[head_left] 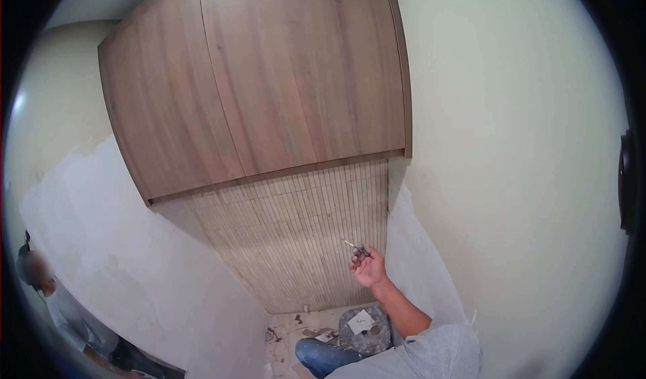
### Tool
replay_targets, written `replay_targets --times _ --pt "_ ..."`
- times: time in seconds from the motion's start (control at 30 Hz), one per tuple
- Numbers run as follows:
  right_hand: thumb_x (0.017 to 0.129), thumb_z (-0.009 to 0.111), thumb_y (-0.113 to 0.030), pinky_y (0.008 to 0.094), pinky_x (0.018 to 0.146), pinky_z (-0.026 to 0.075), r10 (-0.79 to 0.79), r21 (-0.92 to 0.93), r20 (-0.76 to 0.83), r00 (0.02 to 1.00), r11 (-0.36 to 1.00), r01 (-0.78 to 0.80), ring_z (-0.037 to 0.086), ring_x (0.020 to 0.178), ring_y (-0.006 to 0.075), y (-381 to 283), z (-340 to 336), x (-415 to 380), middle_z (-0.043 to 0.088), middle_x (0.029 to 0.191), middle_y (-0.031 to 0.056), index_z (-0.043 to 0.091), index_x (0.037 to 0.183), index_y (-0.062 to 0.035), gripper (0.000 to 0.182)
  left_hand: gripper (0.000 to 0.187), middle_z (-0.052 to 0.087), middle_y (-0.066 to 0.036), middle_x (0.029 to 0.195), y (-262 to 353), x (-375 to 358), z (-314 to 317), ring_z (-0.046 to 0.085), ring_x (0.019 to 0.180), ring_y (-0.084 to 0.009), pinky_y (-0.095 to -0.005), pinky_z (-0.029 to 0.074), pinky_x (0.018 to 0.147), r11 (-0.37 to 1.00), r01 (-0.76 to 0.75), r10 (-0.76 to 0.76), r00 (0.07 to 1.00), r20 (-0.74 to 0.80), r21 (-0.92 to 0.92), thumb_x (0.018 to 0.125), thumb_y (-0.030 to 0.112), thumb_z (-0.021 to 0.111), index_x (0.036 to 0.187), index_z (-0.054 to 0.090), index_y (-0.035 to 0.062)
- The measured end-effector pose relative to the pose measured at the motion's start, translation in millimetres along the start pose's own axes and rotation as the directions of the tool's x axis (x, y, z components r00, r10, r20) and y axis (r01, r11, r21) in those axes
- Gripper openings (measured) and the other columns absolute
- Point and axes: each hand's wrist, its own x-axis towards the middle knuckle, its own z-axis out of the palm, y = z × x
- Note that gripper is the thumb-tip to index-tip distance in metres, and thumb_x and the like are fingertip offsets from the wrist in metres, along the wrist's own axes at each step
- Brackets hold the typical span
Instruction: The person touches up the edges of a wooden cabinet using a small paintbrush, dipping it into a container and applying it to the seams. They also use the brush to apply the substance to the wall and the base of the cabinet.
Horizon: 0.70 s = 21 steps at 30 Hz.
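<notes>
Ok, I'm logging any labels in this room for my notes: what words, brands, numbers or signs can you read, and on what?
No text can be read.
White sheet on the grey speckled block: too small to tell if it bears writing.
Slim tool in the right hand: too small to tell.
Cabinet: no lettering shows.
</notes>
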Motion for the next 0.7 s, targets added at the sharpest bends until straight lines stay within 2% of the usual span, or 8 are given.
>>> replay_targets --times 0.23,0.53,0.7 --pt "0.100 0.061 -0.030 0.0370 0.072 0.053 0.019 0.005 -0.027 0.999 1.000 -0.018 0.070 0.075 0.0175 -2 -6 -2 0.076 0.086 0.0027 0.072 0.092 -0.0107 0.024 0.048 0.064 -0.020 0.134 -1 -1 -1 0.062 0.117 -0.0292 -0.0413 0.051 0.101 1.000 0.005 -0.005 1.000 -0.008 -0.012 0.092 0.019 0.070 0.135 0.063 -0.0024" --pt "0.100 0.061 -0.029 0.0371 0.070 0.051 -0.018 -0.036 -0.114 0.993 0.999 0.014 0.068 0.072 0.0172 -9 -9 -9 0.075 0.085 0.0017 0.070 0.093 -0.0174 0.016 0.047 0.064 -0.020 0.134 -2 -3 -6 0.062 0.117 -0.0293 -0.0408 0.051 0.101 1.000 0.009 -0.009 1.000 -0.018 -0.011 0.094 0.018 0.069 0.136 0.062 -0.0028" --pt "0.100 0.061 -0.029 0.0368 0.070 0.051 -0.013 -0.028 -0.092 0.996 1.000 0.011 0.068 0.073 0.0172 -12 -15 -6 0.075 0.086 0.0018 0.070 0.093 -0.0177 0.016 0.046 0.063 -0.021 0.135 -1 -5 -7 0.062 0.117 -0.0294 -0.0405 0.052 0.100 1.000 0.012 -0.013 1.000 -0.028 -0.019 0.095 0.017 0.068 0.136 0.062 -0.0030"
